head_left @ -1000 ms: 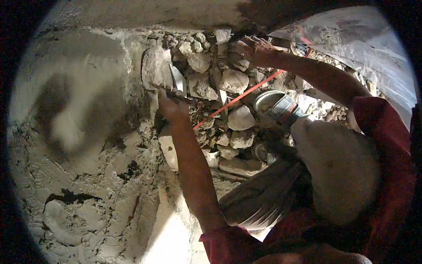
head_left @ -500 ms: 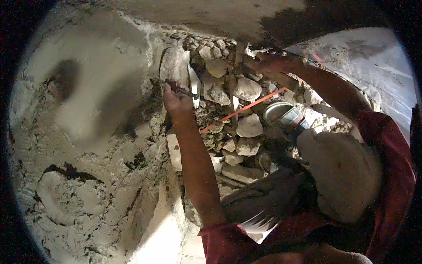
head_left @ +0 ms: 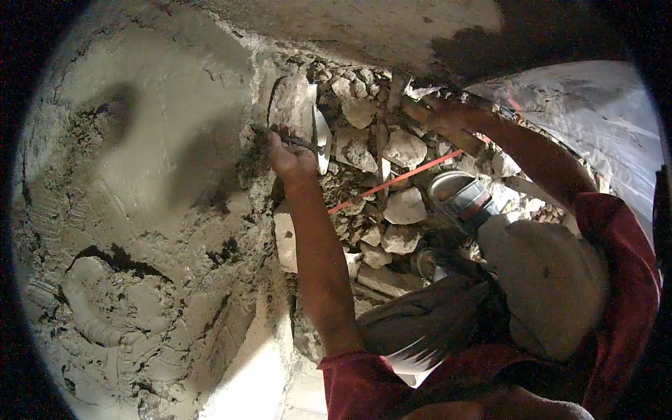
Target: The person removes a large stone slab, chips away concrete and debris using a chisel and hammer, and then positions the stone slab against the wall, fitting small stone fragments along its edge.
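Note:
My left hand (head_left: pixel 292 159) is closed around the dark handle of a trowel (head_left: pixel 323 140), whose pale blade is seen nearly edge-on. It is at the border between a wide area of wet grey mortar (head_left: pixel 150 168) and a bed of loose stones. A long pale stone (head_left: pixel 290 105) lies just beyond this hand. Further right, my right hand (head_left: pixel 441 117) reaches down to the far edge of the stones. Its fingers are in shadow, so whether they grip anything is unclear.
A red strip (head_left: pixel 399 180) crosses the stones (head_left: pixel 404 148) diagonally. A metal can (head_left: pixel 462 196) lies tilted by my leg. Pale sheeting (head_left: pixel 581 105) covers the upper right. A shaded surface (head_left: pixel 392 31) borders the top.
The whole view has shifted slightly, so the scene sits a little further right and lower. Both hands stay at about the same places among the stones.

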`<action>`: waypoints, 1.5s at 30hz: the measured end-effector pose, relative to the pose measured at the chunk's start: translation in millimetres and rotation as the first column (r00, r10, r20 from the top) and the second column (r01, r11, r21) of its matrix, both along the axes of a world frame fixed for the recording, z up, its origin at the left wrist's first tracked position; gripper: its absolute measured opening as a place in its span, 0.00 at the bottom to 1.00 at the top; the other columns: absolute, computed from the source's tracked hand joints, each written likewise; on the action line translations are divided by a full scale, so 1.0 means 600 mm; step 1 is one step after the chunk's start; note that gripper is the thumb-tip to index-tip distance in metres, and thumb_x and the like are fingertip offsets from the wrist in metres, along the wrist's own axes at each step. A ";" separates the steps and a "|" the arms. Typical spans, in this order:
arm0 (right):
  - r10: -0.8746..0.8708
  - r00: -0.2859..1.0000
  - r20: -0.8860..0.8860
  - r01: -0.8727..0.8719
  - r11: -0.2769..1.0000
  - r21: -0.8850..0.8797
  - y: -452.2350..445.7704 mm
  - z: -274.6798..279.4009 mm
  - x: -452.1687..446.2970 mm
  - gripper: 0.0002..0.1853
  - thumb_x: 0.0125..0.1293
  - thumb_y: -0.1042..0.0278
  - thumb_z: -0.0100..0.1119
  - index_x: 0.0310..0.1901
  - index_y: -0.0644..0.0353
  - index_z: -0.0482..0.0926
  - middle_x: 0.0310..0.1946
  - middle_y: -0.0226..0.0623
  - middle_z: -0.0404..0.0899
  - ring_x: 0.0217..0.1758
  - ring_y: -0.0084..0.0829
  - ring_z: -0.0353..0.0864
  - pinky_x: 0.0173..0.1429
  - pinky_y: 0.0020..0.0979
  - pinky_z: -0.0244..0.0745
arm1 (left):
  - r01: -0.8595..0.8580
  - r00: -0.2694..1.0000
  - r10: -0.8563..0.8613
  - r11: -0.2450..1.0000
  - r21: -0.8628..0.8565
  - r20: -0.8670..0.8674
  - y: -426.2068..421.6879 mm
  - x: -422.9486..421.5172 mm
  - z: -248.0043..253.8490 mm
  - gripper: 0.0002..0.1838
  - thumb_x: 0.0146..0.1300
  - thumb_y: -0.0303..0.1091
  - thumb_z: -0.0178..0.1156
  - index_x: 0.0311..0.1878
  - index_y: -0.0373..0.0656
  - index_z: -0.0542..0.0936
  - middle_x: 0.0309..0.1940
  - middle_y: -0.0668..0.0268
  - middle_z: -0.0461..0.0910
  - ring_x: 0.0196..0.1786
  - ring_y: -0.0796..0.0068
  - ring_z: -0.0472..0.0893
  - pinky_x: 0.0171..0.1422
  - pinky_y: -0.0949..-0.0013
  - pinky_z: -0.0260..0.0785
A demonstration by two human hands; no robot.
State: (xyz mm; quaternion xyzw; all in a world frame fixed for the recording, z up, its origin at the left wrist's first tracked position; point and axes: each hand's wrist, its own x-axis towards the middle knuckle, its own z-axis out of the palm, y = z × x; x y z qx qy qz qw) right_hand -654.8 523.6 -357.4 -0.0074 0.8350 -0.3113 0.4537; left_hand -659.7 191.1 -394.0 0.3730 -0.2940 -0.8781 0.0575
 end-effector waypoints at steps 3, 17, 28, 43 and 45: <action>-0.045 0.997 0.056 0.053 0.988 -0.148 0.001 0.016 0.000 0.40 0.48 0.52 0.58 0.60 0.64 0.55 0.54 0.48 0.66 0.56 0.38 0.67 0.57 0.35 0.62 | -0.041 0.999 0.042 0.999 -0.025 0.017 0.028 -0.005 0.042 0.07 0.60 0.34 0.49 0.38 0.43 0.72 0.28 0.67 0.75 0.26 0.77 0.73 0.24 0.78 0.65; 0.125 0.854 -0.505 -0.216 0.968 -0.126 -0.016 0.068 0.044 0.26 0.49 0.68 0.54 0.53 0.60 0.62 0.30 0.47 0.75 0.32 0.48 0.77 0.35 0.43 0.70 | 0.071 0.978 -0.013 0.960 0.271 -0.209 -0.002 -0.014 -0.044 0.10 0.62 0.40 0.47 0.29 0.45 0.69 0.22 0.68 0.68 0.21 0.75 0.65 0.26 0.73 0.62; 0.815 0.220 -0.537 -0.735 0.500 0.458 -0.113 0.168 -0.009 0.11 0.55 0.67 0.51 0.38 0.63 0.70 0.30 0.40 0.73 0.32 0.38 0.79 0.32 0.36 0.75 | 0.158 0.939 0.007 0.881 0.447 -0.345 0.012 -0.033 -0.008 0.13 0.65 0.45 0.41 0.34 0.49 0.71 0.16 0.74 0.62 0.17 0.79 0.62 0.20 0.75 0.59; 0.972 0.126 -0.198 -0.738 0.225 0.636 -0.204 0.260 -0.026 0.07 0.50 0.71 0.55 0.32 0.61 0.75 0.31 0.41 0.78 0.37 0.43 0.79 0.33 0.44 0.76 | -0.082 0.991 0.109 0.958 0.275 -0.082 0.029 -0.058 0.001 0.12 0.62 0.42 0.44 0.24 0.51 0.67 0.16 0.75 0.63 0.17 0.78 0.61 0.22 0.72 0.55; 0.980 0.115 -0.163 -0.722 0.195 0.664 -0.195 0.176 -0.043 0.07 0.49 0.70 0.56 0.31 0.61 0.76 0.30 0.41 0.78 0.36 0.43 0.80 0.33 0.43 0.76 | -0.050 0.992 0.081 0.960 0.276 -0.099 0.021 -0.055 -0.023 0.11 0.62 0.42 0.44 0.25 0.51 0.68 0.16 0.75 0.63 0.17 0.79 0.61 0.21 0.73 0.55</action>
